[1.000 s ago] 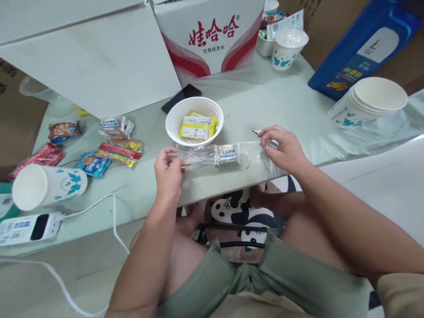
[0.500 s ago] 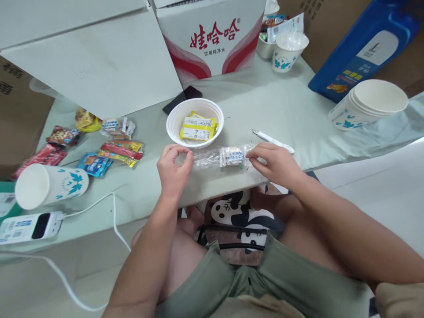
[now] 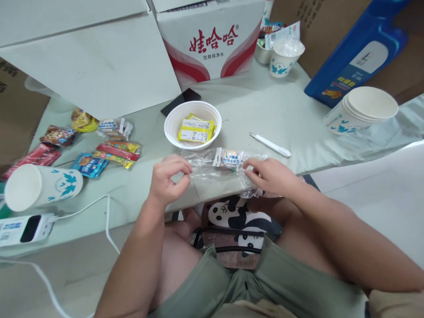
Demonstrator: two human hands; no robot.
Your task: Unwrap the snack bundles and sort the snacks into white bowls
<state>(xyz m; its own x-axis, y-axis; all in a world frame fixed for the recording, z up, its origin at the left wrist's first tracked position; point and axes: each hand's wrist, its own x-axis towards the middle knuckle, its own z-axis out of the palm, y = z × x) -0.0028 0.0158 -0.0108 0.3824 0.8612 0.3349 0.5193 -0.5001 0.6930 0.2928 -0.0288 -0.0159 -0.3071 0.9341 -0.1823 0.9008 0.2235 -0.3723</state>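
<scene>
A sheet of clear plastic wrap (image 3: 206, 171) stretches between my two hands at the table's front edge. My left hand (image 3: 168, 179) is closed, with thumb and forefinger pinching the wrap's left end. On the right side, my right hand (image 3: 272, 176) has its fingertips closed on the wrap, close to a small wrapped biscuit (image 3: 229, 158) with blue print. The biscuit lies on the plastic, between the hands. Just behind it stands a white bowl (image 3: 169, 128) holding yellow-and-white packets (image 3: 196, 130). A white pen-like cutter (image 3: 270, 145) lies behind my right hand.
Several snack packets (image 3: 117, 152) lie at the left, near a paper cup (image 3: 59, 186) and a white power strip (image 3: 24, 229) with a cable. White cartons (image 3: 212, 48) and a phone (image 3: 180, 101) are behind the bowl. Stacked cups (image 3: 361, 110) and a blue bottle (image 3: 351, 57) stand right.
The plastic wrap has been spread wider and now hangs toward the table edge. My left hand has moved slightly left and down, and my right hand a little lower.
</scene>
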